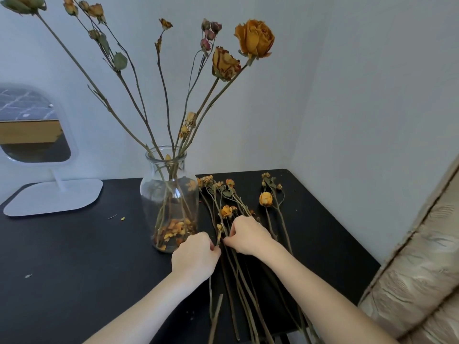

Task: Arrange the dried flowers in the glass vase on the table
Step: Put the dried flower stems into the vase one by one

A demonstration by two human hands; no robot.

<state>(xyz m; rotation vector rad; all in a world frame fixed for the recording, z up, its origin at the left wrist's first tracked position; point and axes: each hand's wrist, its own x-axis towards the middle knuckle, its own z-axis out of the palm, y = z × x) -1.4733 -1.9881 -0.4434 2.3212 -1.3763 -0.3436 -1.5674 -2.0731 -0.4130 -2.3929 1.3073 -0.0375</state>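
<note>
A clear glass vase [169, 194] stands on the black table [74, 256], holding several tall dried flowers [253, 39] and loose petals at its bottom. To its right, several dried flower stems [238, 276] lie flat on the table, orange heads pointing away from me. My left hand [195, 255] rests just right of the vase base, fingertips pinched on a thin stem. My right hand [248, 235] lies over the pile, fingers pinching the same small-headed stem [219, 232] from the other side.
A white stand mirror [34, 150] sits at the back left of the table. White walls enclose the back and right. A beige padded surface [419, 281] lies beyond the table's right edge. Small petal crumbs [122, 218] dot the tabletop.
</note>
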